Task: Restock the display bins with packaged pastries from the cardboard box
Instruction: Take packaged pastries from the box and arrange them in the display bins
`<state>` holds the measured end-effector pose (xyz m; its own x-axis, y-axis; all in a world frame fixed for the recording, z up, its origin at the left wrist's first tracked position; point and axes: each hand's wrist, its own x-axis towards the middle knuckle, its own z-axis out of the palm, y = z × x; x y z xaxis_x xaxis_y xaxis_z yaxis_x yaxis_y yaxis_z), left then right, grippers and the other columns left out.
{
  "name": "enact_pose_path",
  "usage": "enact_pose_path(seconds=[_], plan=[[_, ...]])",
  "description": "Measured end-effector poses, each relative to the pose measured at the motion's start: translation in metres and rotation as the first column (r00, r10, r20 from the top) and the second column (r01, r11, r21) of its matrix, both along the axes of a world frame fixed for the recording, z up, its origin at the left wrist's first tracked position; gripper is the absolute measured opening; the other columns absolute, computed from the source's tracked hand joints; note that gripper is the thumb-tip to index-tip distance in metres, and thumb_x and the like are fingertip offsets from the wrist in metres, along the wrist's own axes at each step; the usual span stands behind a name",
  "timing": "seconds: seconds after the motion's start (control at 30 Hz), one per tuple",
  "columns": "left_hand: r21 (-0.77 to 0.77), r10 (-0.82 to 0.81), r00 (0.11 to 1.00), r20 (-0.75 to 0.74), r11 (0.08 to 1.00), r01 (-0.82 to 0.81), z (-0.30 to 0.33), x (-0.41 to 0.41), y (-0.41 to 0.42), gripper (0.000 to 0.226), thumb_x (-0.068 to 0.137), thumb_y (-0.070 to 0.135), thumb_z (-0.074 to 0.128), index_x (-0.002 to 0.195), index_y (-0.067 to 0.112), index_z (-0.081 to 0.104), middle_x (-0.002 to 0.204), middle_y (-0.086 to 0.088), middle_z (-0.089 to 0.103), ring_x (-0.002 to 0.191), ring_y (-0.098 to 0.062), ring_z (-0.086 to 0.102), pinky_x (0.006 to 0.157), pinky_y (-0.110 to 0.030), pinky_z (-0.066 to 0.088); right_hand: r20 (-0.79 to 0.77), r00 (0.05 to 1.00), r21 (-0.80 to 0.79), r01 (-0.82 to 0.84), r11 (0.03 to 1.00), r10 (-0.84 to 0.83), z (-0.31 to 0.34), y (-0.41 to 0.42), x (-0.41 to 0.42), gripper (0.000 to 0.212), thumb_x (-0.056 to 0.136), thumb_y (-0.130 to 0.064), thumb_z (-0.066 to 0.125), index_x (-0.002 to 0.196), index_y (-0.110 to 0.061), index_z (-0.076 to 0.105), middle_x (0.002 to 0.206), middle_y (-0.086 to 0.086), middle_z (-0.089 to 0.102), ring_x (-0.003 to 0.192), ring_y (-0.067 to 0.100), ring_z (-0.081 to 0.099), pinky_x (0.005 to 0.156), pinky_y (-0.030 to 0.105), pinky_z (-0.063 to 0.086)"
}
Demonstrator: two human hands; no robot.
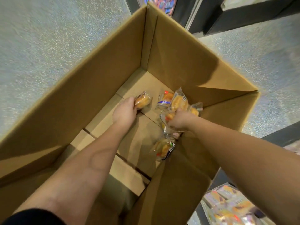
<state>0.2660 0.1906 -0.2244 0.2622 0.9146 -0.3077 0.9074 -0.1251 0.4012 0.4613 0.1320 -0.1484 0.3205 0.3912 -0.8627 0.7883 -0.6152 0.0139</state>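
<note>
Both my arms reach down into a deep, open cardboard box (100,75) standing on the floor. My left hand (125,111) grips one clear-wrapped golden pastry (142,99) near the box's left wall. My right hand (180,120) holds a bunch of wrapped pastries (179,101) by their wrappers at the right wall. Another packet (165,99) lies on the box bottom between the hands. One more pastry packet (164,148) hangs or lies just below my right hand; which one I cannot tell.
A display bin (230,207) with packaged pastries sits at the lower right, beside the box. Dark shelf bases (240,15) and colourful goods (164,4) stand at the top. Speckled grey floor (48,43) surrounds the box.
</note>
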Motion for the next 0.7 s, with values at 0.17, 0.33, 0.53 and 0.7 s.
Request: enact_pose_path(seconds=[0.17,0.33,0.53,0.7], plan=[[0.144,-0.034,0.995,0.091,0.989,0.021,0.047,-0.04,-0.048,0.027,0.094,0.016,0.058,0.121,0.015,0.057,0.124,-0.001,0.064,0.103,-0.027,0.055,0.071,-0.037,0.048,-0.298,0.794,0.072,0.572,0.817,-0.53,0.03,-0.001,0.002,0.035,0.092,-0.036,0.058,0.114,-0.008,0.063,0.107,0.01,0.067,0.089,0.026,0.066,0.071,0.031,0.048],[0.374,-0.291,0.952,0.098,0.897,0.235,0.096,-0.058,-0.089,0.03,0.08,0.011,0.066,0.109,0.015,0.058,0.135,0.001,0.062,0.091,-0.032,0.059,0.067,-0.04,0.055,-0.531,0.427,-0.022,0.857,0.516,-0.732,0.059,-0.022,-0.021,0.028,0.093,-0.035,0.055,0.117,-0.02,0.058,0.12,0.005,0.06,0.101,0.024,0.06,0.076,0.038,0.055],[0.53,-0.388,0.922,0.0,0.782,0.329,0.149,-0.062,-0.118,0.044,0.065,0.003,0.083,0.103,0.011,0.062,0.131,-0.005,0.065,0.078,-0.033,0.06,0.061,-0.04,0.053,-0.717,0.139,-0.143,0.93,0.339,-0.683,0.094,-0.057,-0.053,0.039,0.095,-0.035,0.065,0.13,-0.022,0.054,0.125,0.007,0.06,0.106,0.027,0.063,0.07,0.048,0.062],[0.527,-0.392,0.915,0.091,0.799,0.29,0.193,-0.065,-0.139,0.047,0.073,-0.001,0.079,0.107,0.015,0.05,0.13,-0.013,0.064,0.076,-0.032,0.061,0.06,-0.039,0.057,-0.824,0.016,-0.195,0.931,0.309,-0.566,0.136,-0.082,-0.058,0.057,0.087,-0.036,0.074,0.137,-0.028,0.047,0.124,0.01,0.064,0.103,0.029,0.069,0.07,0.044,0.061]])
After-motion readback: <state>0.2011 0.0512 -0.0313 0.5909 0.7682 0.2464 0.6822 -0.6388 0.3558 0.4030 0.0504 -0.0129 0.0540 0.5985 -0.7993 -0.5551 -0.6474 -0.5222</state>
